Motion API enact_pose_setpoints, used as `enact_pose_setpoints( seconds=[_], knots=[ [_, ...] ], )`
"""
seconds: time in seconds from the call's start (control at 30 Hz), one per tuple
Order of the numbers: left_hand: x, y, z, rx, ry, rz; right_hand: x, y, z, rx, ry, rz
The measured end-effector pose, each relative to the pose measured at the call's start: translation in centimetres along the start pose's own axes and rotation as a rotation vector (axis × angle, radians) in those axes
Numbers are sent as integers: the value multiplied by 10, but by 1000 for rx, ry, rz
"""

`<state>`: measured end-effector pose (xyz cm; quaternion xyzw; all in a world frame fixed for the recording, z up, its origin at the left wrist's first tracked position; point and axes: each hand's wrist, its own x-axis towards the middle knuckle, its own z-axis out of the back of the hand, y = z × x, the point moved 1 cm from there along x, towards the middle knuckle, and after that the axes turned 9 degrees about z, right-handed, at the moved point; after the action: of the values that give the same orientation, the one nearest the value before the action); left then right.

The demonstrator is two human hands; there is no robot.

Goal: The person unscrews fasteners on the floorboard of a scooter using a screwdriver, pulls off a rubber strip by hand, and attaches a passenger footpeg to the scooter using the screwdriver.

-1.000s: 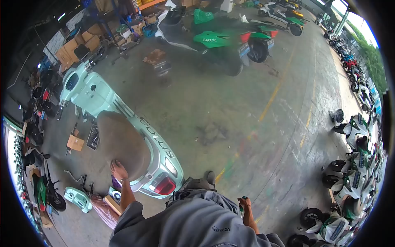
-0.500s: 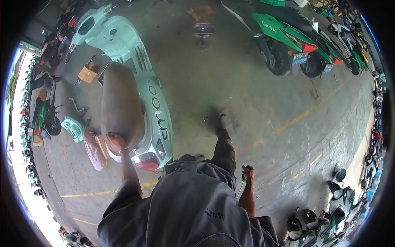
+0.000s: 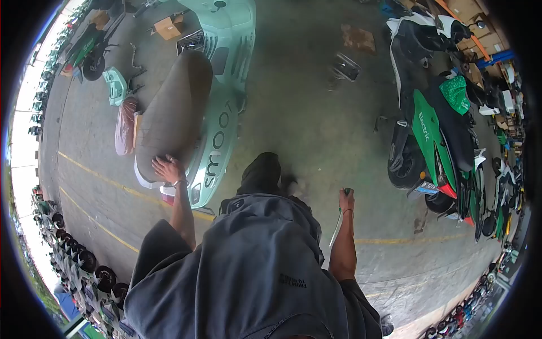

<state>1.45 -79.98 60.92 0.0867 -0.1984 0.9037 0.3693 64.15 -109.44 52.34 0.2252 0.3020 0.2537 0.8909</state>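
My left hand [image 3: 167,168] lies on the rear of the brown scooter seat [image 3: 175,107], its fingers spread on the cover. The seat belongs to a mint-green scooter [image 3: 217,138] with "smoot" lettering along its side panel. Away from the scooter, at my right side, my right hand [image 3: 346,199] is closed around a screwdriver [image 3: 336,228]. Its long metal shaft points back along my forearm, and the fingers mostly cover the green handle.
Left of the seat are a pink wrapped bundle [image 3: 126,127], a mint-green body part [image 3: 115,86] and a cardboard box [image 3: 167,27]. A green electric scooter [image 3: 426,127] is parked at right. Ahead, a dark glossy part [image 3: 346,66] lies on the concrete floor [image 3: 305,113].
My view has turned and I have stepped forward beside the scooter. My left hand stays at the seat's rear, its fingers now more spread. The screwdriver remains in my right hand.
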Motion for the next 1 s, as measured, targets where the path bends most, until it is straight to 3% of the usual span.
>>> enact_pose_setpoints(
  seconds=[0.17,0.23,0.4,0.47,0.6,0.77,0.9,1.0],
  knots=[
    [-8,-35,-12,109,-256,167,140,176,8,-238,125,302],
    [-11,-42,-6,68,-356,100,182,239,-9,-317,164,423],
    [-9,-61,8,73,-381,115,258,407,-74,-468,351,715],
    [-8,-63,8,109,-383,137,268,474,-92,-527,422,945],
    [-6,-63,7,152,-353,191,287,586,-131,-684,569,1117],
    [-11,-70,-1,164,-358,356,313,669,-198,-760,740,1266],
    [-17,-88,-13,140,-347,669,343,696,-264,-888,878,1376],
    [-18,-99,-21,146,-358,781,355,703,-297,-1006,959,1380]
  ],
)
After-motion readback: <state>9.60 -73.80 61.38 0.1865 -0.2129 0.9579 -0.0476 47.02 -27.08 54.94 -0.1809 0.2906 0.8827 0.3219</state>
